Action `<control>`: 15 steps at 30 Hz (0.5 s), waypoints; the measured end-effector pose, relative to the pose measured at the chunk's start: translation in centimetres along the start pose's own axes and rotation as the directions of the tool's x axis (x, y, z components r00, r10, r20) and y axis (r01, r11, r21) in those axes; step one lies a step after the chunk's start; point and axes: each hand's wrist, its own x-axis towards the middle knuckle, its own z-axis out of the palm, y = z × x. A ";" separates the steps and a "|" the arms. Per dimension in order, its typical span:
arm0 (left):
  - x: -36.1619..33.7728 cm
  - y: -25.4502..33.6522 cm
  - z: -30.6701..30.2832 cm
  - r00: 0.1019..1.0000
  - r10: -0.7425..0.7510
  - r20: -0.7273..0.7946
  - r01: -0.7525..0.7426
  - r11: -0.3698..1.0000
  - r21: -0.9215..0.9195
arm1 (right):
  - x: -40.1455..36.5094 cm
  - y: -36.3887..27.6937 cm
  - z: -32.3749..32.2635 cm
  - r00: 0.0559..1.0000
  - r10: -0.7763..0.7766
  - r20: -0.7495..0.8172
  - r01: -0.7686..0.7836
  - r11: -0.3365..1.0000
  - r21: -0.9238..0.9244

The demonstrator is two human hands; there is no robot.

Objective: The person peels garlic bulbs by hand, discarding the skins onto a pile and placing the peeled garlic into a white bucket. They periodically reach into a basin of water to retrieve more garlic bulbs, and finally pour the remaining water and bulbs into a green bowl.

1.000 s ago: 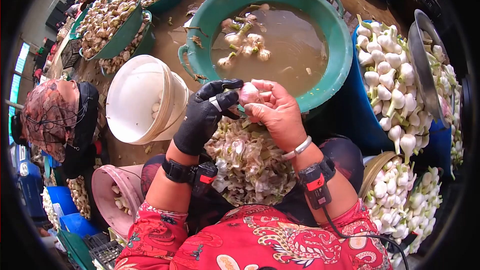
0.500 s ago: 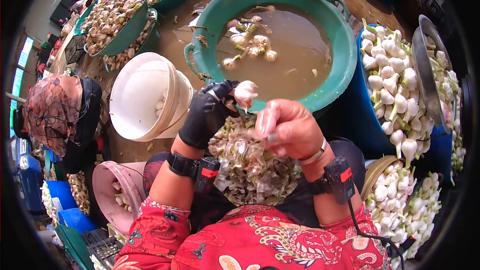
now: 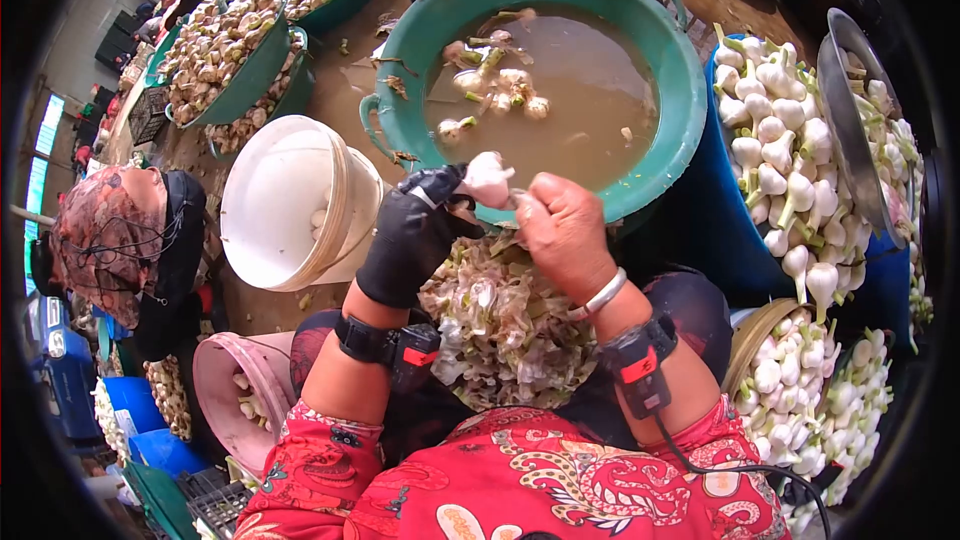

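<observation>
In a black glove, my left hand (image 3: 418, 230) grips a pinkish-white garlic bulb (image 3: 488, 180) over the near rim of the green tub (image 3: 400, 50). My bare right hand (image 3: 566, 230) is closed, its thumb and fingertips pinched right beside the bulb; what they pinch is hidden. Below both hands, a heap of papery garlic skins (image 3: 510, 335) fills the space between my knees. Several unpeeled garlic bulbs (image 3: 510, 90) with stems float in the tub's murky water.
A white bucket (image 3: 275, 202) and a pink bucket (image 3: 225, 360) stand at left, near a person in a patterned cap (image 3: 110, 240). At right, a blue barrel (image 3: 718, 170) brims with cleaned garlic (image 3: 785, 140). Piled garlic basins (image 3: 235, 90) stand far left.
My right hand has moved up and in against the bulb's side. My left hand still holds the bulb, which has tipped to point more toward the right.
</observation>
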 end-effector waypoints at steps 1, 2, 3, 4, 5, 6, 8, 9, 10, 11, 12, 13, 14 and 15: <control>-0.1 0.1 -0.6 0.994 -0.105 -0.041 0.102 0.992 -0.070 | 0.3 1.1 -0.4 0.989 0.145 -0.040 -0.143 0.988 0.051; -0.1 0.3 -1.2 0.975 -0.211 -0.074 0.199 0.969 -0.144 | 0.5 1.5 -0.6 0.954 0.291 -0.070 -0.283 0.953 0.107; 0.2 0.5 -1.6 0.978 -0.150 -0.145 0.102 0.950 -0.295 | 0.7 1.5 -0.8 0.945 0.324 -0.050 -0.312 0.935 0.168; 0.1 0.2 -3.5 0.991 -0.039 -0.125 0.046 0.998 0.047 | 0.6 1.1 -0.8 0.948 0.315 -0.049 -0.303 0.937 0.171; 0.1 0.4 -5.0 0.990 0.030 -0.136 -0.004 0.983 0.183 | 0.1 0.8 -0.6 0.958 0.280 0.063 -0.286 0.952 0.106; -0.2 0.4 -6.3 0.987 0.094 -0.133 -0.047 0.947 0.319 | -0.5 0.5 -0.2 0.951 0.252 0.178 -0.264 0.963 0.047; -1.9 -0.5 -8.5 0.843 -0.435 -0.316 0.192 0.793 -0.578 | -1.1 -0.7 -0.2 0.853 0.323 0.409 -0.330 0.942 -0.055; -3.1 -0.1 -10.8 0.817 -0.437 -0.376 0.233 0.846 -0.479 | -1.6 -0.2 -0.2 0.849 0.238 0.472 -0.234 0.970 -0.068; -4.4 0.9 -13.7 0.789 -0.435 -0.434 0.283 0.884 -0.372 | -2.1 0.3 0.1 0.831 0.152 0.535 -0.137 0.988 -0.067; -6.5 0.9 -16.7 0.771 -0.409 -0.488 0.353 0.913 -0.207 | -2.2 0.3 0.0 0.802 0.174 0.571 -0.150 0.985 -0.089; -8.9 0.9 -19.8 0.760 -0.370 -0.535 0.413 0.910 -0.042 | -2.1 0.0 -0.3 0.776 0.195 0.600 -0.157 0.981 -0.116; -11.5 2.0 -22.9 0.831 -0.255 -0.494 0.463 0.810 0.361 | -1.5 -0.6 -0.7 0.734 0.261 0.626 -0.157 0.963 -0.218; -14.4 3.1 -26.0 0.902 -0.171 -0.396 0.417 0.577 0.702 | -1.5 -0.4 -0.7 0.735 0.258 0.627 -0.156 0.964 -0.214; -18.8 1.8 -30.0 0.832 -0.308 -0.461 0.551 0.370 0.748 | -1.6 -0.1 -0.6 0.739 0.257 0.623 -0.138 0.962 -0.234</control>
